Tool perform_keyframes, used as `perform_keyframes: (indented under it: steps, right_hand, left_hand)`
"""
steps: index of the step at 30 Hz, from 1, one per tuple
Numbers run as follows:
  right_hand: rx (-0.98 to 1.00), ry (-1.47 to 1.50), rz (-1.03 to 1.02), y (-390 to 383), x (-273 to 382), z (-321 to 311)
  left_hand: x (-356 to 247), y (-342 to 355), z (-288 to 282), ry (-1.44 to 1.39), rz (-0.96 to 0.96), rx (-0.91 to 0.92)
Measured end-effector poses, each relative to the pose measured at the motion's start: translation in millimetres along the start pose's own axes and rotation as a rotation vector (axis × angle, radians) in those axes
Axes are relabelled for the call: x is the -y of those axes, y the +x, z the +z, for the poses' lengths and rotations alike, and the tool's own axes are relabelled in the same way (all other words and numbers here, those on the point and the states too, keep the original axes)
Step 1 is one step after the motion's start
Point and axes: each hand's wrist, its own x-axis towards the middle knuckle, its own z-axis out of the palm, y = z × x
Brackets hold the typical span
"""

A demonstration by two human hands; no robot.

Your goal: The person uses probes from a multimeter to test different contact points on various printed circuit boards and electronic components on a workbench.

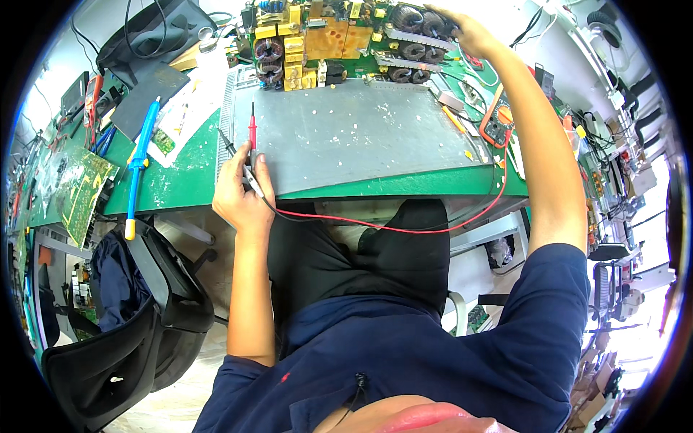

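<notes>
My left hand (pixel 245 191) is closed around two multimeter probes above the near left edge of the grey mat. The red probe (pixel 253 133) points away from me, while the black probe (pixel 229 146) slants to the far left. My right arm stretches to the far right corner of a large circuit board (pixel 336 40), where my right hand (pixel 469 32) grips its edge beside the dark wound coils (pixel 419 22). Some of those fingertips are hidden behind the coils. Yellow components and a tan plate stand on the board, which sits at the mat's far side.
Red and black leads run across my lap to an orange multimeter (pixel 498 121) on the right. White flecks dot the grey mat (pixel 332 137). A blue desoldering pump (pixel 144 137) and a green circuit board (pixel 76 191) lie left. A black chair (pixel 144 332) stands lower left.
</notes>
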Motion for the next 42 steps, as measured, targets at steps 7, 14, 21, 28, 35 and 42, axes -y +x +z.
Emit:
perform_keyframes:
  steps: [7,14,21,28,35,42]
  right_hand:
    - [-0.075,-0.021,-0.011,2.5,-18.0,11.2]
    - [-0.168,-0.063,-0.146,6.4,-29.4,19.5]
    - [-0.003,0.045,-0.039,-10.0,-34.3,2.7]
    - [-0.098,0.196,0.029,-23.4,-41.3,12.1]
    - [-0.276,0.067,-0.039,-19.9,-46.1,26.1]
    - [-0.297,0.043,0.000,-19.0,-42.3,34.1]
  left_hand:
    - [2.0,-1.7,0.8,0.002,-0.007,0.005]
    - [1.4,-0.2,1.5,-0.008,-0.007,-0.002]
    - [3.0,-0.2,1.0,0.008,-0.004,0.004]
    - [-0.5,0.5,2.2,0.008,-0.003,0.003]
    - [0.8,-1.7,4.9,0.005,0.025,-0.022]
    - [0.0,-1.1,4.8,-0.005,0.025,-0.025]
